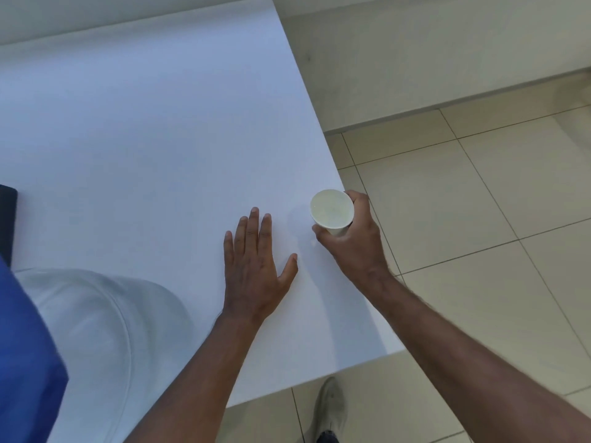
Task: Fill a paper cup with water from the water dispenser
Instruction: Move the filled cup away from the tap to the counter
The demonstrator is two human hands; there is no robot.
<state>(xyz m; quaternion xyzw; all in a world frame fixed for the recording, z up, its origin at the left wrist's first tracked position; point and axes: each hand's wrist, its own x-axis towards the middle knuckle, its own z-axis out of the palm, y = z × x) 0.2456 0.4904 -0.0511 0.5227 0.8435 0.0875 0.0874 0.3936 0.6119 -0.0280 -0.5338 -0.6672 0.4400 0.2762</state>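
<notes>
A white paper cup stands upright near the right edge of the white table. My right hand is wrapped around its side from the right, fingers closed on it. The inside of the cup looks pale; I cannot tell whether water is in it. My left hand lies flat on the table to the left of the cup, palm down, fingers spread, holding nothing. No water dispenser is in view.
A clear plastic water bottle with a blue part fills the lower left, close to the camera. A dark object sits at the left edge. Beige floor tiles lie to the right, my shoe below the table's front edge.
</notes>
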